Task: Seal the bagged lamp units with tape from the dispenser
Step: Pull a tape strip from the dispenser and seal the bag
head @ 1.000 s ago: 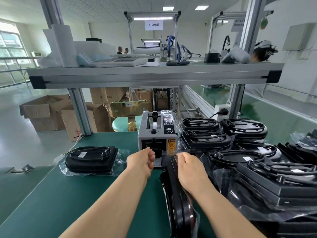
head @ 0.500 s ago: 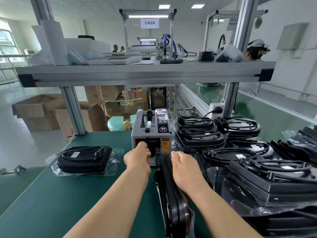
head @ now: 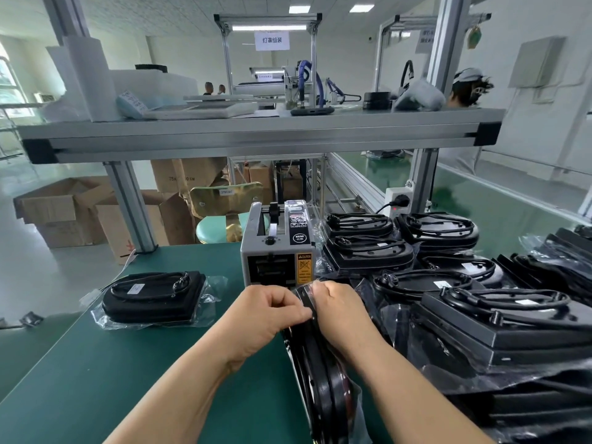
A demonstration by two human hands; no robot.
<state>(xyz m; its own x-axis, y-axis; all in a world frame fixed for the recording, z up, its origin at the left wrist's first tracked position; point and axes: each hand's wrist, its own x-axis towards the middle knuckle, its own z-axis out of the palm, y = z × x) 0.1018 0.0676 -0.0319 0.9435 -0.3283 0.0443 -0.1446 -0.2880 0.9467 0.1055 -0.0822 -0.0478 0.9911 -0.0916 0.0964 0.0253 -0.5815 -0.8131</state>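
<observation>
On the green worktable (head: pixel 96 379), a black lamp unit in a clear plastic bag (head: pixel 323 389) stands on edge between the forearms; the left hand (head: pixel 269 312) and right hand (head: pixel 339 310), fingers curled, pinch its top edge from either side, and whether tape lies under them cannot be told. Just beyond stands the grey box-shaped tape dispenser (head: pixel 277 251). A flat bagged lamp unit (head: pixel 153 296) lies to its left and stacked black bagged units (head: pixel 448 283) to its right.

Bright, even light comes from ceiling panels (head: pixel 299 9) high above the tape dispenser (head: pixel 278 251), with daylight from a window (head: pixel 8 81) far to its left. Glare streaks the bagged lamp units (head: pixel 499 325) to its right. Frame posts (head: pixel 443 43) bow towards the edges, and the hall behind is soft.
</observation>
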